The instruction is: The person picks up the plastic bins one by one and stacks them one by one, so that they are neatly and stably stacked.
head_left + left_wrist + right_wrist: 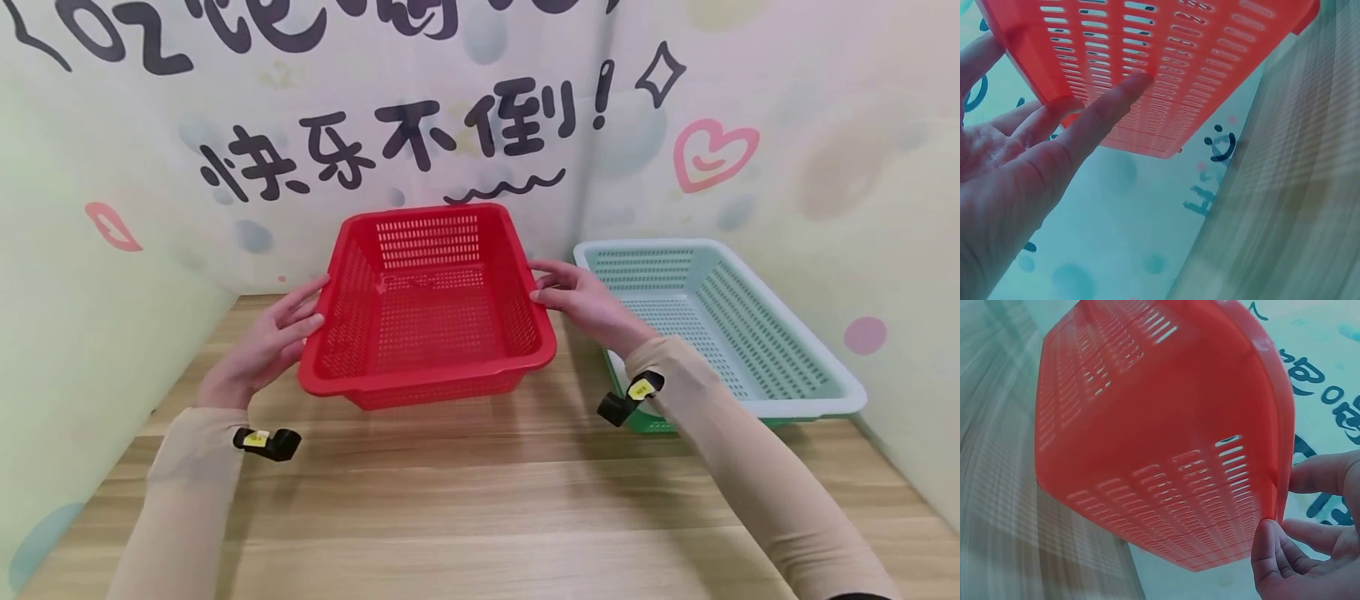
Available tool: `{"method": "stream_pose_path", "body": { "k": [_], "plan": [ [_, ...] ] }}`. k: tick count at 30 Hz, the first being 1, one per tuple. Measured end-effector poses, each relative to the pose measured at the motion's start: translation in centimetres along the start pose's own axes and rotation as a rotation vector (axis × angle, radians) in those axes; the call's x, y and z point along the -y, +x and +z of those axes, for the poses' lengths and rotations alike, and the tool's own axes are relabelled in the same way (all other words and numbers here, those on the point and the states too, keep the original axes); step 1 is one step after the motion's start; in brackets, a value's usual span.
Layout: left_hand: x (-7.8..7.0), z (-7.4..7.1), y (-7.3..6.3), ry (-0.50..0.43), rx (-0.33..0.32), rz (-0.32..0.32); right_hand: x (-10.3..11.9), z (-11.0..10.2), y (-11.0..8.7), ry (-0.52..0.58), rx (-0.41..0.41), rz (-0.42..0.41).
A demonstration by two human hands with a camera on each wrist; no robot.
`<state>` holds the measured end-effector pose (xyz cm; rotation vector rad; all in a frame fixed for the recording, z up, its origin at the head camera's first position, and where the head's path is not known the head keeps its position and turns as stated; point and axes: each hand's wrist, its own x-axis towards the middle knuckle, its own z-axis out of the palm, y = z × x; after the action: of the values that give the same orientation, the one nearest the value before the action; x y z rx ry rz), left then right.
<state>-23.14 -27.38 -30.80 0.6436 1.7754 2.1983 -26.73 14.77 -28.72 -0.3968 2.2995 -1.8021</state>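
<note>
A red plastic basket (431, 377) with slotted walls is held up off the wooden table, its open top tilted toward me. My left hand (262, 343) holds its left rim, fingers at the edge; the left wrist view shows the thumb (1107, 112) stretched along the slotted outer wall. On the opposite side, my right hand (588, 304) pinches the right rim between thumb and fingers, as the right wrist view shows close up. The red basket looks empty in the head view.
To the right, a light blue basket (795, 408) stands on the table (450, 517), with a green basket (651, 425) under it. My right forearm passes in front of them. A printed cloth wall (420, 75) closes off the back and sides.
</note>
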Motion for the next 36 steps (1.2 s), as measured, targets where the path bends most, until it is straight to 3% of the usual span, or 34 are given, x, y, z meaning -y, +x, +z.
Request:
{"method": "stream_pose_path", "body": {
  "k": [11,20,26,36],
  "plan": [
    [-0.3,1.7,1.8,0.020,0.036,0.011,0.3,-2.3,-1.2,0.086,-0.031,-0.003],
    [-0.1,3.4,3.3,0.032,0.027,0.012,0.6,-4.4,-2.2,0.056,-0.041,0.002],
    [-0.1,4.4,4.4,0.040,0.001,-0.007,0.7,-5.5,-2.8,0.101,-0.046,-0.008],
    [0.5,7.1,6.4,-0.008,-0.010,0.003,0.9,-8.0,-4.3,0.087,-0.079,-0.058]
  ]
}}
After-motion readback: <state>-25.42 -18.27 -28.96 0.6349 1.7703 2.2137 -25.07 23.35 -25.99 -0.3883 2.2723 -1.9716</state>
